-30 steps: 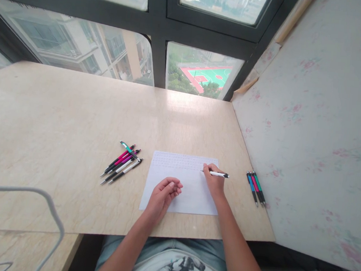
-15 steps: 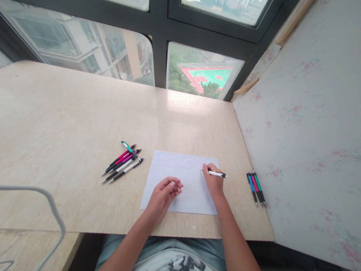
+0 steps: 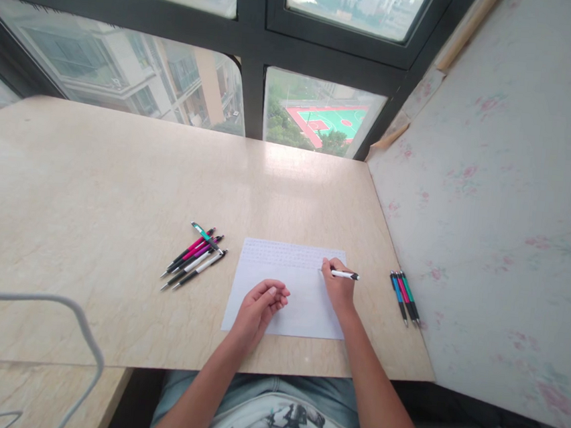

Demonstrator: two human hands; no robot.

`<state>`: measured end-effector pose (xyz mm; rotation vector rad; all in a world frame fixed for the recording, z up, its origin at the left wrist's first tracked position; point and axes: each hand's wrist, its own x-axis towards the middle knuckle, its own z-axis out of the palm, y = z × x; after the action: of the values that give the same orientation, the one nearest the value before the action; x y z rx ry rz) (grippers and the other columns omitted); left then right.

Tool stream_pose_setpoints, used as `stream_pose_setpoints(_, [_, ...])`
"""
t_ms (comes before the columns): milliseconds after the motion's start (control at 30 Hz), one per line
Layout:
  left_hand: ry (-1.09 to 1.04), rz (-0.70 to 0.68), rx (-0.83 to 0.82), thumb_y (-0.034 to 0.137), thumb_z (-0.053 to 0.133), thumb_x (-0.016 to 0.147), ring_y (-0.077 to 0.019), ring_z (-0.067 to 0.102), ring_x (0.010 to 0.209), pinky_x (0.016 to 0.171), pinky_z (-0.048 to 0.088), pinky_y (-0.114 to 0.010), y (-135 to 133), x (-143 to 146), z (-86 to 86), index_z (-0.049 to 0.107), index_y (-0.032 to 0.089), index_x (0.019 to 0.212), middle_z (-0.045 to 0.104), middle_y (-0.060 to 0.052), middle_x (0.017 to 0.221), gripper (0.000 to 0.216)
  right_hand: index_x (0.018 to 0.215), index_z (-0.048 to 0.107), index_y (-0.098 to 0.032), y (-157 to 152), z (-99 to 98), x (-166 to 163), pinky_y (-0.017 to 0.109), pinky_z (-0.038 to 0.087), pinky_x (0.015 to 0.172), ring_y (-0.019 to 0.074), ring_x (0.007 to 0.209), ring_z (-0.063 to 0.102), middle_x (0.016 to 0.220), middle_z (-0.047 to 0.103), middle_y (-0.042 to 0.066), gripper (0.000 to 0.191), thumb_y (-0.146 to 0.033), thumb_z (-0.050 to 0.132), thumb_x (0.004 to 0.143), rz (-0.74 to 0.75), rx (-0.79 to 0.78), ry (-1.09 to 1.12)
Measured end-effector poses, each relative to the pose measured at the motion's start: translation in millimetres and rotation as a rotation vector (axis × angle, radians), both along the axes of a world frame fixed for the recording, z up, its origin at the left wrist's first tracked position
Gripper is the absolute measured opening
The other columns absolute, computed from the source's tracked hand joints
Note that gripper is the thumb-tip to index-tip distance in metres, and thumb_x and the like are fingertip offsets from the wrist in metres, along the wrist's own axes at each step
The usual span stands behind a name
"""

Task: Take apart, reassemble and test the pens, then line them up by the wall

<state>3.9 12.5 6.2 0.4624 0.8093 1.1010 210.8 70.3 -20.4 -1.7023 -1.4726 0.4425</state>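
Note:
A white sheet of paper [image 3: 300, 316] lies on the table, with several lines of small handwriting across its upper part. My right hand [image 3: 337, 290] rests on the sheet's right side, fingers closed around a white-and-black pen [image 3: 343, 274]. The pen's tip is by the end of the lowest written line; its black end points right. On the paper's lower left lies my left hand [image 3: 262, 305], turned on its side, with fingers loosely curled and somewhat apart, holding nothing.
Several pens [image 3: 195, 259] in pink, purple, white and teal lie heaped left of the paper. More pens [image 3: 404, 298] lie side by side along the floral wall [image 3: 507, 215]. A grey cable [image 3: 81, 319] loops over the table's left front. Windows line the back.
My right hand and the pen have shifted very slightly to the right along the written line. My left hand and the paper stay where they were.

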Motion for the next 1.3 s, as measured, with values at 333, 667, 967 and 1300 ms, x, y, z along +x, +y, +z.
stream_pose_setpoints(333, [-0.006, -0.001, -0.005, 0.026, 0.068, 0.081, -0.0136, 0.061, 0.075, 0.074, 0.046, -0.025, 0.2, -0.1, -1.4, 0.069, 0.014, 0.090, 0.069, -0.009, 0.086, 0.016, 0.055, 0.038, -0.021, 1.0, -3.8, 1.3, 0.022, 0.027, 0.049, 0.0097, 0.049, 0.033, 0.050, 0.035, -0.006, 0.040, -0.042, 0.045, 0.089, -0.015, 0.024, -0.020])
stream_pose_setpoints(667, [0.009, 0.004, -0.007, 0.027, 0.068, 0.080, -0.0140, 0.061, 0.074, 0.073, 0.047, -0.026, 0.1, 0.0, 0.2, 0.069, 0.014, 0.091, 0.069, -0.009, 0.086, 0.016, 0.055, 0.036, -0.021, 0.6, -4.6, 1.5, 0.023, 0.026, 0.050, 0.0097, 0.049, 0.032, 0.050, 0.035, -0.006, 0.040, -0.040, 0.045, 0.088, -0.012, 0.044, -0.063])
stream_pose_setpoints(967, [0.004, 0.007, -0.019, 0.027, 0.069, 0.079, -0.0138, 0.060, 0.074, 0.075, 0.046, -0.026, 0.2, 0.4, 0.5, 0.069, 0.014, 0.090, 0.069, -0.008, 0.085, 0.017, 0.054, 0.036, -0.021, 1.0, -2.8, 1.9, 0.023, 0.026, 0.050, 0.0097, 0.049, 0.031, 0.049, 0.034, -0.007, 0.040, -0.042, 0.047, 0.087, -0.032, 0.037, 0.000])
stream_pose_setpoints(1300, [0.011, 0.007, -0.007, 0.027, 0.069, 0.079, -0.0146, 0.061, 0.075, 0.074, 0.047, -0.027, -0.7, 0.0, 0.4, 0.069, 0.014, 0.091, 0.069, -0.009, 0.088, 0.018, 0.066, 0.053, -0.019, 1.9, 3.1, 14.7, 0.023, 0.035, 0.050, 0.0115, 0.052, 0.043, 0.058, 0.048, -0.003, 0.039, -0.053, 0.053, 0.085, -0.080, -0.002, 0.562])
